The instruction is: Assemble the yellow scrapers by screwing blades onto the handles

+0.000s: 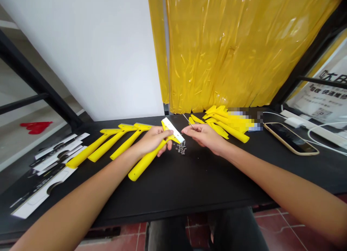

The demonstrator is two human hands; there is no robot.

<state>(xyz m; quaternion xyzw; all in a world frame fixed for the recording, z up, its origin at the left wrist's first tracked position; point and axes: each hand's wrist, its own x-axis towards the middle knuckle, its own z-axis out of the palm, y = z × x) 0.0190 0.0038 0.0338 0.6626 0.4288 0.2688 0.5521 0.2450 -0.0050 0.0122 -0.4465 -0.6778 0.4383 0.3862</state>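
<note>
My left hand (155, 139) is wrapped round the neck of a yellow scraper (146, 161), thumb pressed on the pale strip (173, 130) across its head. The scraper's handle slants down toward the front edge. Close to the head's right end, my right hand (204, 136) pinches a thin metal rod (188, 120) pointing up and left; its tool kind is not clear. Small shiny metal pieces, looking like screws and nuts (180, 149), lie in a pile below the scraper head. Left of my left hand, three yellow scrapers (123, 145) lie side by side.
White and black cardboard sleeves (40, 193) lie at the left. Several yellow scraper parts (227, 126) are heaped at the back right. A phone (291, 138), white cables and a power strip (311, 126) occupy the right. A yellow plastic curtain (230, 55) hangs behind the black table (195, 186).
</note>
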